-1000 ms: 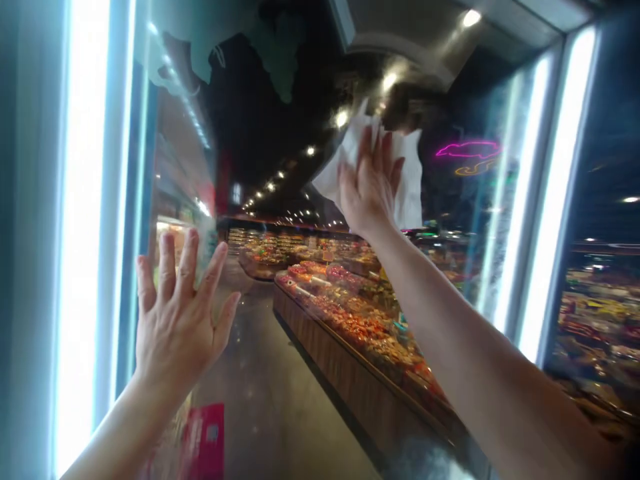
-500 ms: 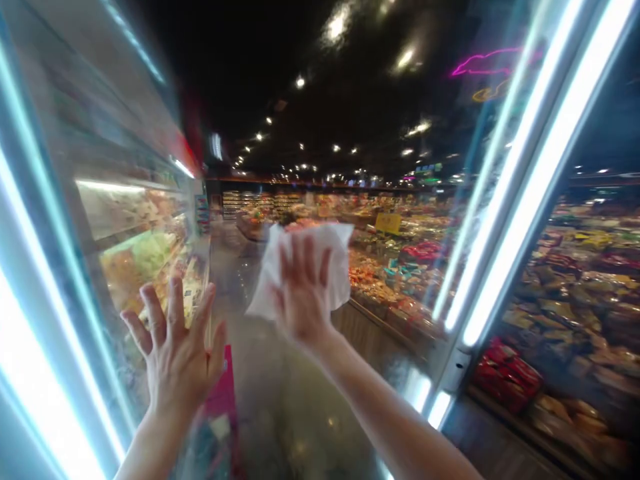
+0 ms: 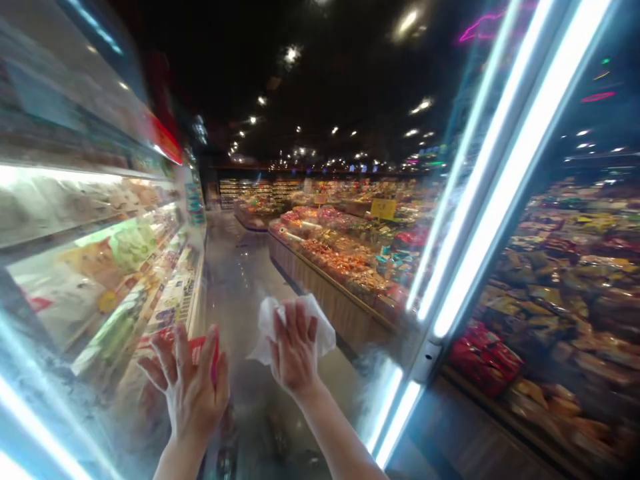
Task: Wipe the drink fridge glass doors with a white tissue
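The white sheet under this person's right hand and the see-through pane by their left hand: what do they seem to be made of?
The white sheet under the right hand looks like soft paper or a thin cloth wipe: matte, with loose crumpled folds. The exact material is hard to tell. The pane by the left hand looks like smooth, glossy glass: shelves show through it and lights gleam on it.

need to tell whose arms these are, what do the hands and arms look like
The left hand and right hand are bare, without gloves. The left forearm and right forearm show no sleeves, and no watch or bracelet is visible on either wrist.
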Demonstrator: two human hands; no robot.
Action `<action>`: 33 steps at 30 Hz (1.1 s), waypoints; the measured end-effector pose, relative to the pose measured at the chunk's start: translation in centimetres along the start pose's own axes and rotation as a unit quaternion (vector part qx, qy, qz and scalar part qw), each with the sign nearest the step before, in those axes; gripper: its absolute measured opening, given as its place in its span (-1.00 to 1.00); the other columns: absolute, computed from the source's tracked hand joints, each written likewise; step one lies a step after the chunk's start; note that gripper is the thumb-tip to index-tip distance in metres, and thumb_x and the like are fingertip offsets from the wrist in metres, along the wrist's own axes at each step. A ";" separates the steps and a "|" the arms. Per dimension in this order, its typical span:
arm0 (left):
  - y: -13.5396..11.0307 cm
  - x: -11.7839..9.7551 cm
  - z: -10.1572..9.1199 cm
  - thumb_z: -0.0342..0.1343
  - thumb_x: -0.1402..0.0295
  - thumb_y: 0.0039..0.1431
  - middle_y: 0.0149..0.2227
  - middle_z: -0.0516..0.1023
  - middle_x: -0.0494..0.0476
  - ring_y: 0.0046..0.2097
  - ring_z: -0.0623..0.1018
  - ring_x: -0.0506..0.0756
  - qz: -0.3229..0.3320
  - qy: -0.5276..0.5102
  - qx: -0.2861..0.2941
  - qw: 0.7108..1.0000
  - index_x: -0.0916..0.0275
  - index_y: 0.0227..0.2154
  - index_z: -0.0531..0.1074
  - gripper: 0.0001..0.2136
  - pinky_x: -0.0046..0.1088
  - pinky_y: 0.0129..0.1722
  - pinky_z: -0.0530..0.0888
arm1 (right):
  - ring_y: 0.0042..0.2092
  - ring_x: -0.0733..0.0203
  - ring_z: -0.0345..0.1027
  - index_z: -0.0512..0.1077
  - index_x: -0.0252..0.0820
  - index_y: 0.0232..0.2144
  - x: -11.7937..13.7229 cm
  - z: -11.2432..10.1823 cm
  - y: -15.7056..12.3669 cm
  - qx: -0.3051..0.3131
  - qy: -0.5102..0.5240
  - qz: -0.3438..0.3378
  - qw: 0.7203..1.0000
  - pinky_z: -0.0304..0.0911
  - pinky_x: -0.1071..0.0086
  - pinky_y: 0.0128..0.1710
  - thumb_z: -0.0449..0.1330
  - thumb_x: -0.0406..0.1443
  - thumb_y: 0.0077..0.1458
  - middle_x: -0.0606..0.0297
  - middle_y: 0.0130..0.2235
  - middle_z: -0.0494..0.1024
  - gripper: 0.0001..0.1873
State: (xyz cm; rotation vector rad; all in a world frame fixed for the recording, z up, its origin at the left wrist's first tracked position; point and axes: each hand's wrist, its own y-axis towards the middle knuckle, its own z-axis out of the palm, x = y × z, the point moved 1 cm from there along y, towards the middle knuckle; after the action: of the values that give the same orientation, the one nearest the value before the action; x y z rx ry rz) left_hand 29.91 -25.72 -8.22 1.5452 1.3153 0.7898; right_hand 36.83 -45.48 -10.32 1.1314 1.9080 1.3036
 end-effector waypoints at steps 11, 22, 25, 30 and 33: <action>-5.2 -9.8 7.7 0.28 0.34 0.17 0.54 -0.28 -0.10 0.53 -0.29 0.38 0.025 -0.041 0.044 0.998 -0.31 0.40 -0.04 -0.15 0.40 0.41 -0.32 | 0.53 -0.10 -0.31 -0.15 -0.12 0.51 -11.7 -0.3 -9.3 -0.031 -0.038 -0.017 0.999 -0.18 -0.32 0.44 -0.03 -0.39 0.27 0.06 0.48 0.09 -0.19; -7.5 -17.0 11.5 0.32 0.26 0.15 0.53 -0.17 -0.17 0.54 -0.22 0.23 0.104 -0.025 0.067 0.992 -0.26 0.38 0.05 -0.19 0.09 0.50 -0.33 | 0.51 0.03 -0.18 -0.02 -0.05 0.48 -20.4 -2.8 -15.3 -0.039 -0.026 -0.066 0.997 0.08 -0.15 0.43 0.04 -0.42 0.20 0.25 0.43 0.22 -0.17; -6.9 -17.8 11.9 0.33 0.24 0.13 0.53 -0.20 -0.12 0.54 -0.22 0.25 0.105 -0.020 0.058 0.993 -0.25 0.39 0.03 -0.16 0.15 0.49 -0.32 | 0.50 -0.19 -0.20 -0.05 -0.01 0.49 -21.6 -2.0 -13.2 -0.041 -0.032 -0.024 0.998 -0.01 -0.41 0.39 0.07 -0.37 0.23 0.18 0.47 0.13 -0.16; -6.5 -18.7 12.6 0.32 0.20 0.14 0.54 -0.22 -0.14 0.54 -0.25 0.23 0.093 -0.027 0.067 0.993 -0.29 0.39 0.02 -0.17 0.12 0.49 -0.36 | 0.53 -0.07 -0.33 -0.12 -0.22 0.50 -21.4 -2.3 -15.3 -0.053 -0.041 0.012 0.998 -0.11 -0.23 0.47 0.07 -0.43 0.22 0.15 0.53 -0.15 -0.14; -6.4 -18.8 12.7 0.32 0.19 0.14 0.54 -0.23 -0.13 0.54 -0.28 0.23 0.093 -0.032 0.075 0.992 -0.28 0.39 0.03 -0.18 0.11 0.48 -0.37 | 0.53 -0.09 -0.35 -0.13 -0.15 0.50 -22.7 -3.4 -14.1 -0.062 -0.043 0.013 0.997 -0.01 -0.27 0.43 0.05 -0.43 0.24 0.16 0.53 -0.16 -0.15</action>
State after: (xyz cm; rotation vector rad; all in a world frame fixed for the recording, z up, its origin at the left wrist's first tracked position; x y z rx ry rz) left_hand 34.85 -47.02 -17.05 1.8173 1.2189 0.7639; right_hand 40.50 -69.21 -22.41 1.1340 1.7304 1.3450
